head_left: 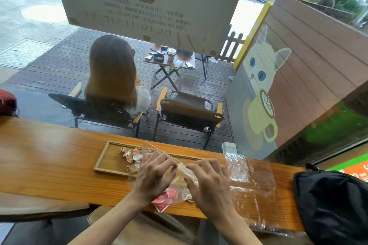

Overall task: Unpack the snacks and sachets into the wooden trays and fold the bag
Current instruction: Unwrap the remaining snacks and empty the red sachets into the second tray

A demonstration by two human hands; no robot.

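A clear plastic bag lies over the near end of a wooden tray on the counter. My left hand and my right hand both pinch the bag's top edge, close together. Several copper-and-silver wrapped snacks sit in the tray, left of my left hand. Red sachets and a few wrapped snacks lie inside the bag near the counter's front edge, between my wrists.
A second clear plastic bag lies flat to the right. A black pouch sits at the far right of the wooden counter. Behind the counter is a window with a seated person and chairs outside.
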